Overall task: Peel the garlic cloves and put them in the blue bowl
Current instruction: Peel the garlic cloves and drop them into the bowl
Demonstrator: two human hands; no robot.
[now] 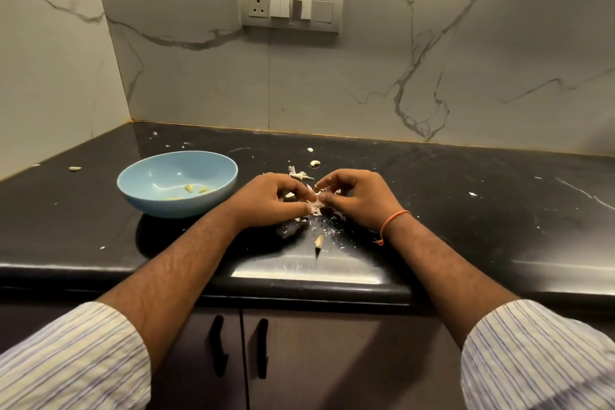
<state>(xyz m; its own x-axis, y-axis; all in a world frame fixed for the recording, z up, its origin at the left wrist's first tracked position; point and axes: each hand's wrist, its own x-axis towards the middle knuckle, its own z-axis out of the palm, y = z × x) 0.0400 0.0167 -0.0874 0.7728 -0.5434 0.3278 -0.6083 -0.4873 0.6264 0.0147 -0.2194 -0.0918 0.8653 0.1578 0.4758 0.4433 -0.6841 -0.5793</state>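
Over the black counter, my left hand (271,201) and my right hand (354,198) meet fingertip to fingertip and pinch a small garlic clove (315,203) with white papery skin between them. The blue bowl (146,188) stands just left of my left hand and holds a few peeled yellowish cloves (189,189). Unpeeled cloves lie loose on the counter: one behind my hands (315,163), one farther back (310,149), one far left (75,168). A pointed piece of garlic (318,241) lies in front of my hands.
White peel scraps (327,230) litter the counter (466,210) around and beneath my hands, with a dried stem piece (299,174) behind them. Marble walls close the corner at the back and left. Cabinet doors with black handles (218,349) sit under the counter edge.
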